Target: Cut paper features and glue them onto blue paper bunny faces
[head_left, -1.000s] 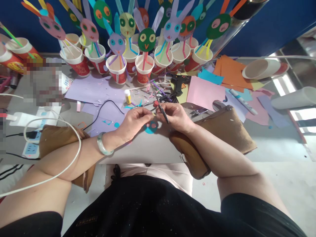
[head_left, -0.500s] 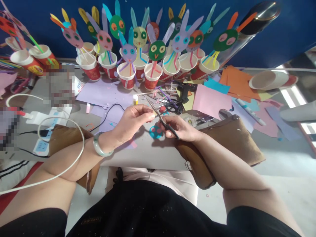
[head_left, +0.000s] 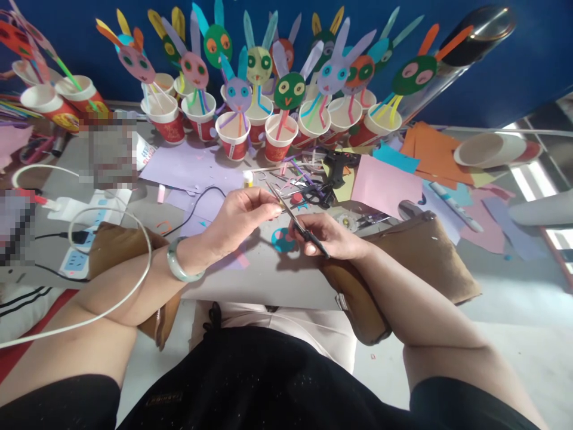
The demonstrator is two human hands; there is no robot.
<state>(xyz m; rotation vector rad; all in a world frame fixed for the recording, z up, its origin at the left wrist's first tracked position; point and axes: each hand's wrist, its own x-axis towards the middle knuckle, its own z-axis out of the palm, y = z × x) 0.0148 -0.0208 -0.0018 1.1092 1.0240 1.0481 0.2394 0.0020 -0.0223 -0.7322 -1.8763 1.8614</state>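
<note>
My right hand [head_left: 330, 234] is closed round a pair of scissors [head_left: 287, 206], its black handles in the fingers and its blades pointing up and to the left. Thumb and forefinger of my left hand [head_left: 249, 214] are pinched together close beside the blades. What they hold is too small to make out; a tiny yellowish bit shows at the fingertips. Below and between both hands, a blue paper disc [head_left: 282, 246] with pink round spots lies flat on the grey table [head_left: 259, 280].
Several red-and-white paper cups [head_left: 233, 146] with paper rabbit heads line the back. Purple paper [head_left: 188, 167] lies left, pink paper [head_left: 385, 185] right. A black glue gun [head_left: 335, 170] sits among scraps. Brown cushions [head_left: 425, 257] support both arms. A white cable [head_left: 145, 263] crosses my left forearm.
The scissors and my right hand have shifted very slightly down and to the right. My left hand keeps its pinch in nearly the same place. The view has moved a little.
</note>
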